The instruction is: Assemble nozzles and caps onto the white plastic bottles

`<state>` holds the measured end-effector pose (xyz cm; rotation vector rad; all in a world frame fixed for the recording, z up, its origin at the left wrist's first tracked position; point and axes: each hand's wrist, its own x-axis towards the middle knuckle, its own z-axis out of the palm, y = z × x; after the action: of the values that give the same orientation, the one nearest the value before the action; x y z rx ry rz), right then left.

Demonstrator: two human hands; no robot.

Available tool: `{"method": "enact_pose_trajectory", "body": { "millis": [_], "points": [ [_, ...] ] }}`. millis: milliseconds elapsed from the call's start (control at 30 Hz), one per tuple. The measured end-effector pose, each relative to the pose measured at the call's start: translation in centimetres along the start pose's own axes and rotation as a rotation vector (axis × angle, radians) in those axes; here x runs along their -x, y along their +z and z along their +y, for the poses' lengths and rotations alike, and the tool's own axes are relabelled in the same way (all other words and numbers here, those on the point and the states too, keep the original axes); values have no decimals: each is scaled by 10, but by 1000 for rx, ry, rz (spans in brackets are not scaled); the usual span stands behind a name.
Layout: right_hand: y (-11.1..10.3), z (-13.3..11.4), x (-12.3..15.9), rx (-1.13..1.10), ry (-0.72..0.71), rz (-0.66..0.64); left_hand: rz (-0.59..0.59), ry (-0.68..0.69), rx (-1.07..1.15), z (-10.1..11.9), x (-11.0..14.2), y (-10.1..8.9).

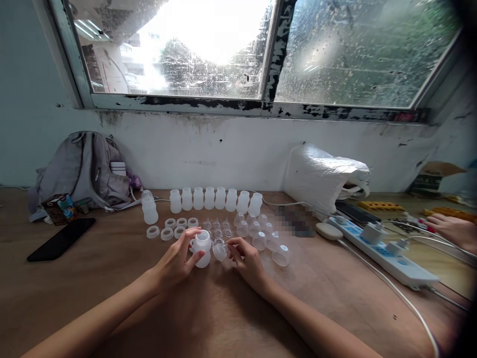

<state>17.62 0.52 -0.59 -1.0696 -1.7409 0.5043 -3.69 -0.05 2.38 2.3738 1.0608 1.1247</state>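
So the left hand (177, 259) has its thumb and fingers wrapped around a small frosted-white plastic bottle (202, 256), front and centre over the brown wooden table (208, 318). The bottle's long axis is pretty much vertical, open mouth pointing up. Right beside it, the right hand (248, 261) has a small clear, rounded plastic piece (220, 251) pinched at its fingertips; it sits tilted, but can't really tell which way its narrow end faces. Behind them there's a row of upright frosted bottles (209, 198), plus flat white rings (153, 236) off left and clear domed caps (259, 241) off right.
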Motion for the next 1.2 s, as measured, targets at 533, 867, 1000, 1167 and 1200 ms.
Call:
{"method": "enact_pose_trajectory", "body": {
  "millis": [533, 867, 1000, 1167, 1200],
  "points": [
    [-2, 12, -12, -493, 345, 93, 19, -83, -42, -9, 11, 11],
    [-5, 3, -9, -392, 228, 3, 29, -84, -117, -8, 13, 9],
    [-7, 4, -9, -368, 209, -22, 29, -79, -123, -8, 14, 9],
    [-5, -1, -8, -355, 210, -85, 28, -71, -142, -11, 15, 10],
    [-5, -2, -7, -360, 213, -94, 27, -68, -143, -11, 14, 10]
  ]
}}
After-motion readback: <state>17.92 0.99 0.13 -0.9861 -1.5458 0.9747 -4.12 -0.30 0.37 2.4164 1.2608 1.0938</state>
